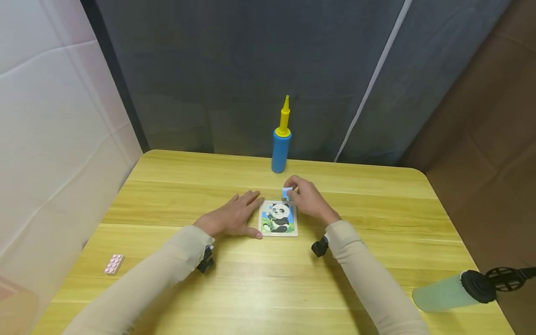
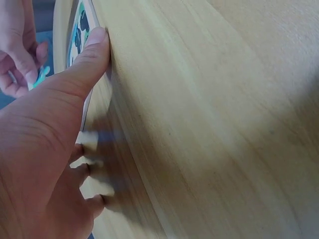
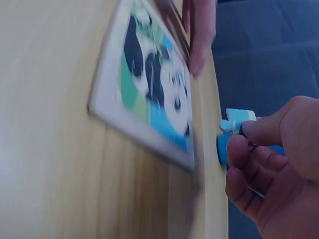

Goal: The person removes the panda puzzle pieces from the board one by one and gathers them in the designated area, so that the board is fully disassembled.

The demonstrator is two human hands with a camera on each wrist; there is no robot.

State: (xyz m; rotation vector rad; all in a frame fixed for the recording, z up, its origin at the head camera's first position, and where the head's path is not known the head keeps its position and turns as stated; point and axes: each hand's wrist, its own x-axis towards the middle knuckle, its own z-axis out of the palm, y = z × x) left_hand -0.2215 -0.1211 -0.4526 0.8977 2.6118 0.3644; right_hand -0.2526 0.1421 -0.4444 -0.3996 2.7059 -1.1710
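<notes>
A framed panda jigsaw puzzle [image 1: 278, 218] lies flat on the table, its picture mostly filled in. Along its left side rests my left hand [image 1: 235, 215], fingers spread, with the thumb and a fingertip at the frame's edge. Just beyond the top right corner of the puzzle, my right hand [image 1: 307, 199] pinches a light-blue puzzle piece [image 3: 237, 119] between thumb and forefinger. The piece is held above the table, and part of it is covered by the fingers. In the left wrist view the same piece [image 2: 41, 77] shows a knobbed edge.
A blue hand pump [image 1: 280, 151] with a yellow nozzle stands upright near the back edge. To the left lies a pink toy brick [image 1: 114, 264]. A pale green bottle [image 1: 445, 292] with a black lid is at the front right. Dark cloth [image 1: 234, 79] hangs behind the table.
</notes>
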